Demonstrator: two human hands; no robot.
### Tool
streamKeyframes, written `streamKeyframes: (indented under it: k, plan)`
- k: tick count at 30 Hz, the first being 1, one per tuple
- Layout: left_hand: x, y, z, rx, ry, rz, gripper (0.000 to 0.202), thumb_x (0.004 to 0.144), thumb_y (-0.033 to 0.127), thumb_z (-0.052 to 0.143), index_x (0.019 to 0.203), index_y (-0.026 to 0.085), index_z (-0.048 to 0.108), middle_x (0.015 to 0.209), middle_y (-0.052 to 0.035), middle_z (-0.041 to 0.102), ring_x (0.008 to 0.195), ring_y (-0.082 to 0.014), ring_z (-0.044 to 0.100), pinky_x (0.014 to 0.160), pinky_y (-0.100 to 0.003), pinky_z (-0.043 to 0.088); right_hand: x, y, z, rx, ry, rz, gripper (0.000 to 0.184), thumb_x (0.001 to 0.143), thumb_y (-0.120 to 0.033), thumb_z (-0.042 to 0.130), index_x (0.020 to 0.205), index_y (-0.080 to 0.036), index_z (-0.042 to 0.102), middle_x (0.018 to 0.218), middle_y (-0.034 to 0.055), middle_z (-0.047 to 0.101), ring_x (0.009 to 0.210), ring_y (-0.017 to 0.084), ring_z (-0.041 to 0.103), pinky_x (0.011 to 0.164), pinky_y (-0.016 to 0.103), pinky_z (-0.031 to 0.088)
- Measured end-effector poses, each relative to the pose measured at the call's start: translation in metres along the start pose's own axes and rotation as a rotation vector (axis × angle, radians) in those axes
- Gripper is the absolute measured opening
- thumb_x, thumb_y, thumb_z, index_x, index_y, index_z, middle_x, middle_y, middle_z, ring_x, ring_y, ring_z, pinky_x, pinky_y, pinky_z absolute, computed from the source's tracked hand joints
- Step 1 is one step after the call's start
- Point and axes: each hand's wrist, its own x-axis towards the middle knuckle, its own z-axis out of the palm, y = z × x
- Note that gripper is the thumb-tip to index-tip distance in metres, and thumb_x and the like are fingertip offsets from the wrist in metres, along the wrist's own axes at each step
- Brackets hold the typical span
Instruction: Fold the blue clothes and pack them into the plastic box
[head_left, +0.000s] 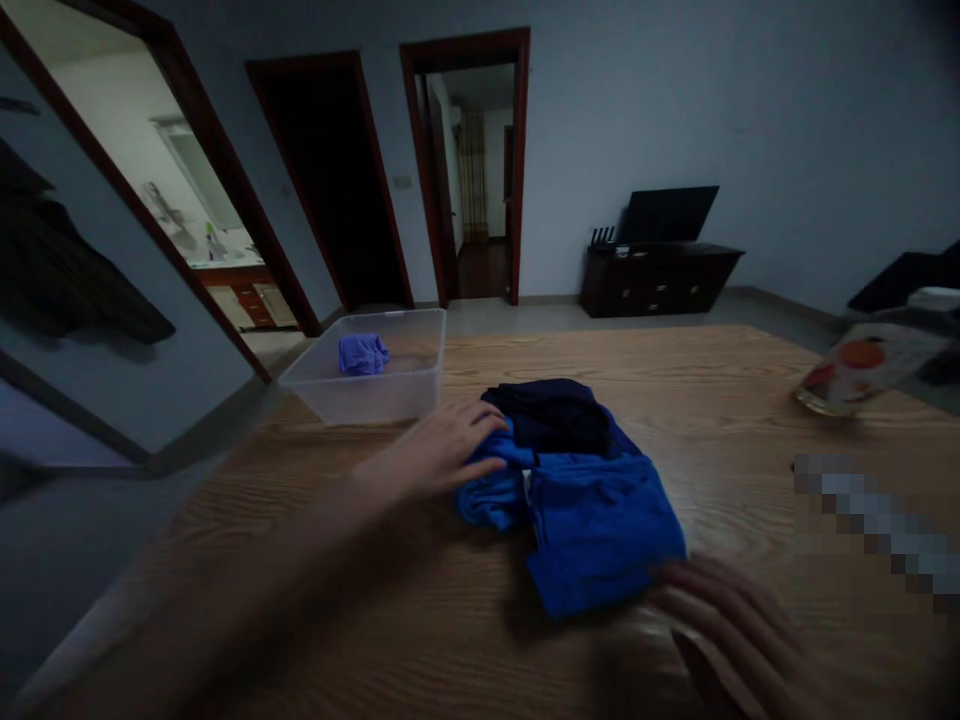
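Folded blue cloth [607, 520] lies between my hands, right of the clear bin [379, 400] and nearer me. My left hand [446, 440], fingers loosely spread and gripping nothing, rests over bunched blue cloth [491, 500], probably to steady it. My right hand [739, 610], fingers slightly bent and thumb apart, seems empty by the fold's side away from the bin; blur hides any contact. Dark cloth [559, 412] sits just beyond, right of the bin, whose walls keep a purple cloth [361, 354] separate

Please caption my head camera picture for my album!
Both hands at a pile of blue and dark clothes on a wood-grain table.
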Motion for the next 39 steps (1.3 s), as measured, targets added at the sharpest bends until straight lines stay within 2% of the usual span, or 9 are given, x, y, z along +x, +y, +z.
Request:
streamKeyframes:
  k: [8, 13, 16, 20, 23, 27, 31, 35, 39]
  plan:
    - [-0.002, 0.105, 0.078, -0.078, 0.104, -0.131, 0.106, 0.091, 0.076, 0.07, 0.161, 0.004, 0.036, 0.162, -0.0277, 0.05, 0.152, -0.041, 0.046, 0.128, -0.057, 0.037, 0.042, 0.041, 0.015, 0.104, -0.033, 0.347, 0.084, 0.098, -0.052, 0.072, 0.164, -0.021, 0.031, 0.156, 0.0221, 0.054, 0.141, 0.041, 0.058, 0.115, 0.062, 0.052]
    - [-0.011, 0.134, 0.097, -0.133, 0.165, -0.15, 0.074, 0.094, 0.03, 0.082, 0.156, 0.018, 0.043, 0.132, -0.0122, 0.067, 0.129, -0.0318, 0.063, 0.117, -0.051, 0.049, 0.026, 0.03, 0.006, 0.318, -0.028, 0.4, 0.079, 0.099, -0.03, 0.067, 0.167, -0.028, 0.027, 0.135, 0.0131, 0.063, 0.118, 0.031, 0.068, 0.098, 0.048, 0.062]
    - [-0.034, 0.153, 0.103, -0.123, 0.104, -0.12, 0.069, 0.09, 0.006, 0.074, 0.15, 0.026, 0.049, 0.121, -0.0056, 0.068, 0.114, -0.0282, 0.066, 0.104, -0.046, 0.056, 0.008, 0.017, -0.006, 0.283, -0.133, 0.254, 0.067, 0.094, -0.016, 0.065, 0.156, -0.033, 0.049, 0.124, 0.0101, 0.063, 0.112, 0.029, 0.067, 0.092, 0.044, 0.062]
    - [-0.062, 0.172, 0.11, -0.088, 0.05, -0.16, 0.075, 0.082, 0.002, 0.075, 0.149, 0.026, 0.051, 0.131, -0.008, 0.064, 0.12, -0.0304, 0.063, 0.108, -0.048, 0.054, -0.018, -0.001, -0.012, 0.247, -0.196, 0.143, 0.052, 0.091, -0.007, 0.064, 0.137, -0.031, 0.063, 0.13, 0.0122, 0.059, 0.118, 0.028, 0.066, 0.094, 0.04, 0.06]
    - [-0.062, 0.179, 0.115, -0.027, 0.093, -0.136, 0.074, 0.085, 0.014, 0.081, 0.152, 0.021, 0.05, 0.149, -0.0118, 0.059, 0.135, -0.035, 0.055, 0.12, -0.055, 0.043, -0.018, -0.007, -0.023, 0.251, -0.242, 0.107, 0.044, 0.095, -0.018, 0.071, 0.137, -0.029, 0.061, 0.135, 0.0129, 0.059, 0.123, 0.029, 0.065, 0.1, 0.042, 0.058]
    - [-0.042, 0.184, 0.123, 0.071, 0.237, -0.007, 0.027, 0.103, 0.017, 0.066, 0.13, 0.019, 0.065, 0.132, -0.0058, 0.072, 0.128, -0.0282, 0.062, 0.119, -0.051, 0.042, 0.013, -0.005, -0.046, 0.332, -0.39, 0.074, 0.056, 0.103, -0.053, 0.065, 0.153, -0.032, 0.052, 0.151, 0.0131, 0.054, 0.139, 0.032, 0.057, 0.111, 0.046, 0.054]
    - [-0.036, 0.187, 0.124, 0.051, 0.236, 0.13, 0.014, 0.109, 0.016, 0.056, 0.115, 0.018, 0.069, 0.115, -0.0034, 0.079, 0.106, -0.0215, 0.07, 0.11, -0.044, 0.049, 0.051, 0.005, -0.038, 0.106, -0.313, 0.086, 0.063, 0.103, -0.044, 0.066, 0.16, -0.026, 0.046, 0.155, 0.0164, 0.057, 0.142, 0.035, 0.055, 0.117, 0.055, 0.048]
    - [-0.067, 0.174, 0.109, 0.025, 0.276, 0.198, 0.021, 0.113, 0.017, 0.05, 0.119, 0.018, 0.07, 0.117, -0.0015, 0.081, 0.113, -0.0204, 0.07, 0.118, -0.044, 0.044, 0.066, 0.015, -0.023, 0.062, -0.376, 0.173, 0.037, 0.103, -0.03, 0.057, 0.137, -0.019, 0.068, 0.125, 0.0164, 0.076, 0.11, 0.033, 0.072, 0.099, 0.049, 0.057]
    - [-0.115, 0.136, 0.094, 0.016, 0.285, 0.118, 0.022, 0.112, 0.015, 0.051, 0.118, 0.021, 0.071, 0.13, -0.001, 0.079, 0.131, -0.0226, 0.065, 0.12, -0.046, 0.044, 0.048, 0.01, -0.034, 0.478, -0.397, 0.494, 0.036, 0.108, -0.05, 0.053, 0.116, -0.023, 0.075, 0.107, 0.0076, 0.08, 0.097, 0.028, 0.074, 0.087, 0.039, 0.06]
